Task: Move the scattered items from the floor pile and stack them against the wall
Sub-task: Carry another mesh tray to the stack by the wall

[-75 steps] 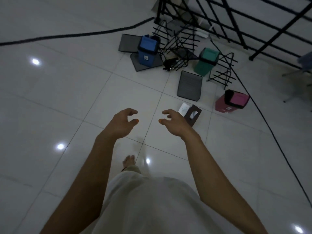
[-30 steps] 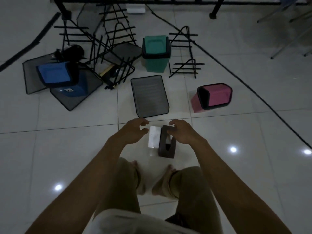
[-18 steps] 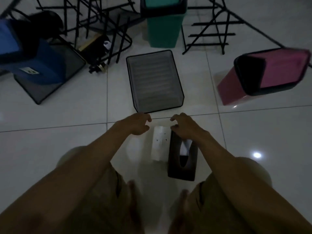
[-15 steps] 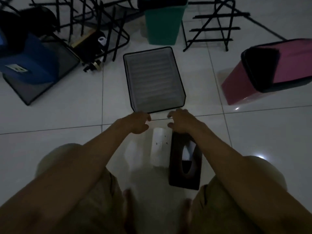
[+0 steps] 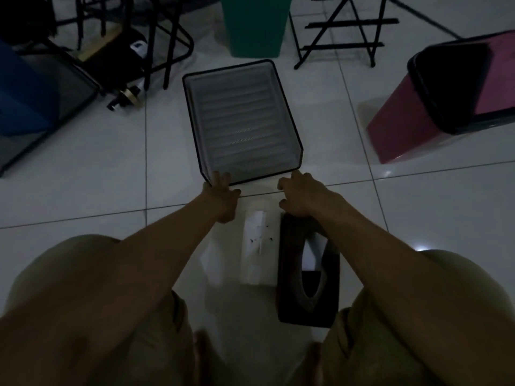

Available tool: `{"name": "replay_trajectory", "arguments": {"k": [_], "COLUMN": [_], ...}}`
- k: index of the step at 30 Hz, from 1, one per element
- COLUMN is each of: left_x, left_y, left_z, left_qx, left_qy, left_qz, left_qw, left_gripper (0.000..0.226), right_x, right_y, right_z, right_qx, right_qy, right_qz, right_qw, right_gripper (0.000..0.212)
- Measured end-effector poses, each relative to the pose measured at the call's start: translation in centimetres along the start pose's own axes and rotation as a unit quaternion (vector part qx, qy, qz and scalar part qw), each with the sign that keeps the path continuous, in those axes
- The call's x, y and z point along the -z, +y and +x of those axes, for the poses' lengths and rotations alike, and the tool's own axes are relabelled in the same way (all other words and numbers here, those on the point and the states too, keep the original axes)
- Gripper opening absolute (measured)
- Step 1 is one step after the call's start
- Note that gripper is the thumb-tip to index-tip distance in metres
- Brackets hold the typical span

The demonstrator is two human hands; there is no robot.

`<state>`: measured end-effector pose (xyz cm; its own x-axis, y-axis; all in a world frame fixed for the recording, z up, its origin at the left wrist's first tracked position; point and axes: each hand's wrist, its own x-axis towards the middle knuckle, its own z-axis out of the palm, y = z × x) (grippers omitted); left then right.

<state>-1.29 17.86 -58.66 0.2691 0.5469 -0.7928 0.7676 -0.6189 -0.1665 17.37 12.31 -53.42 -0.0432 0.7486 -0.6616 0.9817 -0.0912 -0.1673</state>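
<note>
A person crouches over the tiled floor (image 5: 83, 174), both hands at the near short edge of a black mesh tray (image 5: 241, 121) that lies flat straight ahead, its long axis running away from the body toward a green bin (image 5: 255, 26). The left hand (image 5: 221, 195) touches the tray's near-left corner, fingers (image 5: 223, 178) loosely spread and gripping nothing yet — the right hand (image 5: 302, 195) hovers at the near-right corner, fingers curled, contact unclear. A white box (image 5: 260, 249) and a dark tissue box (image 5: 308, 271) sit between the knees; a pink bin (image 5: 446, 98) lies tipped to the right.
</note>
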Motion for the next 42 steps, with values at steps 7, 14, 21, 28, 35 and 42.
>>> {"name": "replay_trajectory", "arguments": {"k": [7,14,21,28,35,42], "left_x": [-0.8,-1.5,0.0,-0.6,-1.4,-0.2], "left_y": [0.4,0.0,-0.6,-2.1,-3.3,-2.9], "left_z": [0.8,0.2,-1.7,-4.1,-6.0,-5.8], "left_qx": [0.002,0.040,0.089,0.076,0.037,0.050], "left_qy": [0.010,0.051,0.169,0.273,0.526,0.553], "left_qz": [-0.003,0.025,-0.001,-0.037,-0.100,-0.099], "left_qw": [1.000,0.998,0.982,0.958,0.844,0.826], "left_gripper": [0.079,0.073,0.082,0.081,0.041,0.021], "right_x": [0.6,1.0,1.4,1.7,1.2,1.1], "right_y": [-1.0,-1.7,-2.4,-3.5,-4.3,-3.5], "right_z": [-0.2,0.5,1.0,2.1,2.3,3.0], "right_qx": [0.003,-0.001,-0.033,-0.001,-0.026,0.010], "right_qy": [0.001,0.011,0.006,0.163,0.307,0.453], "right_qz": [0.015,0.039,-0.002,-0.002,-0.109,-0.071], "right_qw": [1.000,0.999,0.999,0.987,0.945,0.889], "right_gripper": [0.053,0.060,0.073,0.083,0.078,0.036]}}
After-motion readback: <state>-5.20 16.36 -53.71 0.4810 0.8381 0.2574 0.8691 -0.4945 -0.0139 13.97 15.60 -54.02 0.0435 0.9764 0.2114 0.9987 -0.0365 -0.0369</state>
